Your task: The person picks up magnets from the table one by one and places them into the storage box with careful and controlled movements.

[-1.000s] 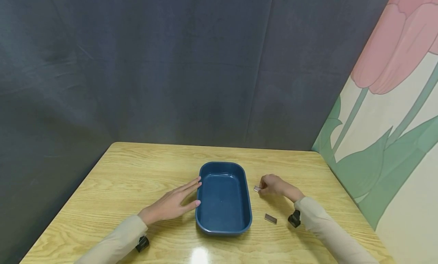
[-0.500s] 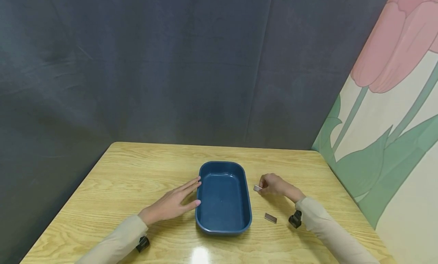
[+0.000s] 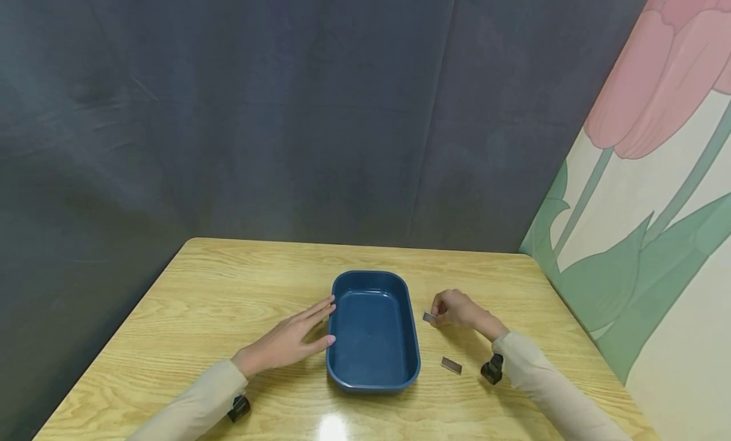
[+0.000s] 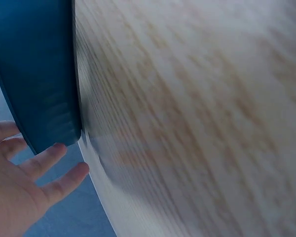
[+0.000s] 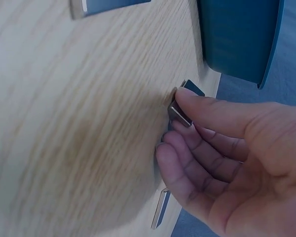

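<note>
A small shiny metal bar (image 3: 428, 316) is pinched by my right hand (image 3: 455, 309), low over the table right of the tray. In the right wrist view the thumb covers the middle of this metal bar (image 5: 179, 114), and the fingers curl beneath. A second metal bar (image 3: 452, 365) lies nearer to me. Beyond the fingertips in the right wrist view lies another metal bar (image 5: 161, 208). The deep blue tray (image 3: 373, 388) has nothing in it. My left hand (image 3: 283, 341) rests with spread fingers against its left side; in the left wrist view those fingers (image 4: 71, 176) are nearly straight.
The wooden table (image 3: 245, 282) holds all these things. A dark curtain (image 3: 308, 117) hangs behind its far edge. On the right stands a wall with painted tulips (image 3: 634, 79).
The bar in my right hand has tilted slightly, its face looking darker now. My left hand, the tray and the bar nearer to me keep their places.
</note>
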Tool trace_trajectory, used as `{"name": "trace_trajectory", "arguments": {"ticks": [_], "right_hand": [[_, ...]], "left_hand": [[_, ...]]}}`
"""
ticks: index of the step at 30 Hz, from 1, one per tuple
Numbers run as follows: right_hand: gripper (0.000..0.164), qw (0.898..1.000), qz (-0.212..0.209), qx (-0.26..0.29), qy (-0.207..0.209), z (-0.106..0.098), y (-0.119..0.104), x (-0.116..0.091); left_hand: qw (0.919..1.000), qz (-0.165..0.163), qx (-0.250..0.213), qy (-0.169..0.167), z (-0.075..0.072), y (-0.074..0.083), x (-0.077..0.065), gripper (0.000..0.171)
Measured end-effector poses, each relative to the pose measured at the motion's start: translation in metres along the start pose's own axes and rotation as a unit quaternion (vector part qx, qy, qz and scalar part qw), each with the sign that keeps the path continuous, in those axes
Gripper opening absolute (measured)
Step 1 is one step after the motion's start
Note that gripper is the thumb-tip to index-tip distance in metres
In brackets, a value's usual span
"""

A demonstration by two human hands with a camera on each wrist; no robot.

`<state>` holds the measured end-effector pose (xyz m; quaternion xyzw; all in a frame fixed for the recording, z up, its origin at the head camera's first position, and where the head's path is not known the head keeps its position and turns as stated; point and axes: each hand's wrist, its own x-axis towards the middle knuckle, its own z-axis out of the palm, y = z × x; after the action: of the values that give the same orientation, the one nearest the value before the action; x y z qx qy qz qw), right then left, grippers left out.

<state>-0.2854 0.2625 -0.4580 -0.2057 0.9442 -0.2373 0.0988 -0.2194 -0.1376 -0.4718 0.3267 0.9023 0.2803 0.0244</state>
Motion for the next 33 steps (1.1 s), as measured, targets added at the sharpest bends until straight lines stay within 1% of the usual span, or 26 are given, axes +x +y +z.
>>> {"name": "trace_trajectory", "arguments": {"ticks": [5, 8, 10, 15, 17, 22, 25, 33], "right_hand": [[0.017, 1.0, -0.02, -0.011, 0.013, -0.0008, -0.0018, -0.0017], [0.016, 0.999, -0.025, -0.011, 0.018, -0.0013, -0.0022, -0.0025], [0.016, 0.999, -0.025, 0.001, 0.02, -0.0017, -0.0021, -0.0027], [0.012, 0.998, -0.018, 0.064, 0.014, -0.003, -0.0019, -0.0036], [0.011, 0.996, -0.016, 0.081, 0.014, -0.0037, -0.002, -0.0039], [0.009, 0.996, -0.019, 0.078, 0.026, -0.0046, -0.0011, -0.0036], [0.009, 0.996, -0.024, 0.08, 0.03, -0.0049, -0.0005, -0.0036], [0.007, 0.994, -0.059, 0.08, 0.046, -0.009, -0.0033, -0.0028]], "left_hand": [[0.9999, 0.005, -0.011, 0.0, 0.001, -0.0005, 0.0007, 0.072], [0.9999, 0.005, -0.016, -0.001, 0.0009, 0.0003, 0.0014, 0.071], [0.9998, 0.004, -0.02, -0.002, 0.0007, 0.0012, 0.0018, 0.07], [0.9996, 0.004, -0.028, -0.005, 0.0007, 0.0026, 0.0022, 0.069], [0.9996, 0.006, -0.029, -0.004, 0.0011, 0.0025, 0.0024, 0.069], [0.9993, 0.012, -0.034, -0.001, 0.0026, 0.0017, 0.0035, 0.068], [0.9989, 0.015, -0.044, -0.006, 0.0027, 0.0021, 0.0041, 0.068], [0.9988, 0.018, -0.045, -0.007, 0.0023, 0.0033, 0.0051, 0.067]]}}
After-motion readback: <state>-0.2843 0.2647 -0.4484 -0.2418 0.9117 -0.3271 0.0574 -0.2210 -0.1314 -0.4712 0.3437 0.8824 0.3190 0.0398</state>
